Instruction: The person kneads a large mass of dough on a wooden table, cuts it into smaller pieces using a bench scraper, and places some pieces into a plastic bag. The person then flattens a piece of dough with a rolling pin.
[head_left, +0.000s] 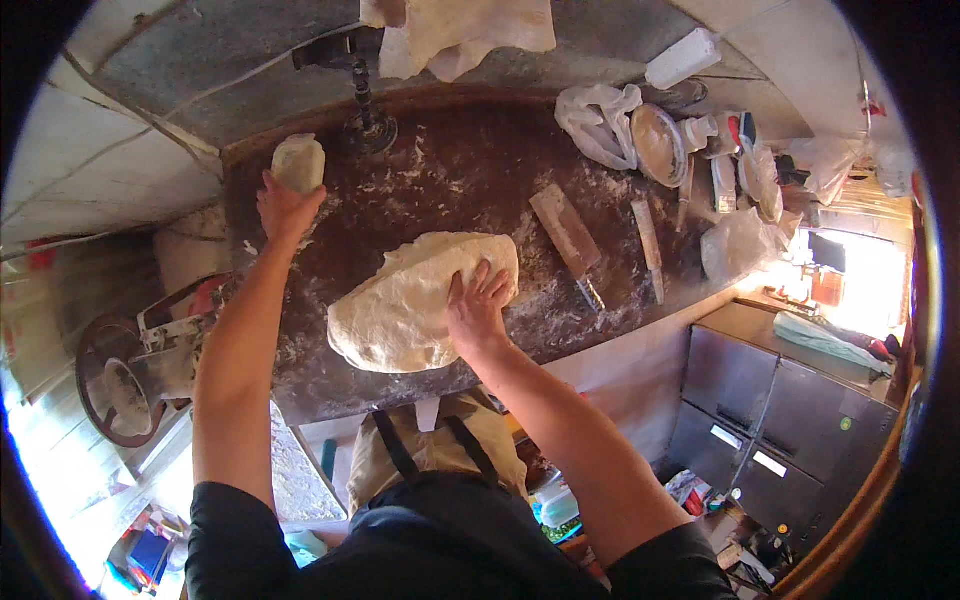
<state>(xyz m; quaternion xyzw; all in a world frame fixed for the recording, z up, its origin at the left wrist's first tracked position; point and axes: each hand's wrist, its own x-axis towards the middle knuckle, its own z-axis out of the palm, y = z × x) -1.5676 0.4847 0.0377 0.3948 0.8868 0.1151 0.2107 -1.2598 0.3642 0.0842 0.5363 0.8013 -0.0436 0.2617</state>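
A large pale slab of dough (405, 307) lies on the dark, flour-dusted worktop (480, 172) before me. My right hand (478, 311) rests on the dough's right part, palm down, fingers somewhat spread. At the far left of the worktop, my left hand (289, 210) grips the near end of a small whitish plastic container (298, 163). What that container holds is hard to make out. Right of the dough lies a broad-bladed cleaver (564, 231) dusted with flour. A narrower knife (649, 247) is beside it.
A machine with a large handwheel (120, 382) stands left of the worktop. A dark metal stand (367, 127) rises at the back. Plastic bags (596, 127), a round lid (660, 145) and jars crowd the back right. A floury tray (304, 472) sits low at left; dark cabinets (765, 405) are right.
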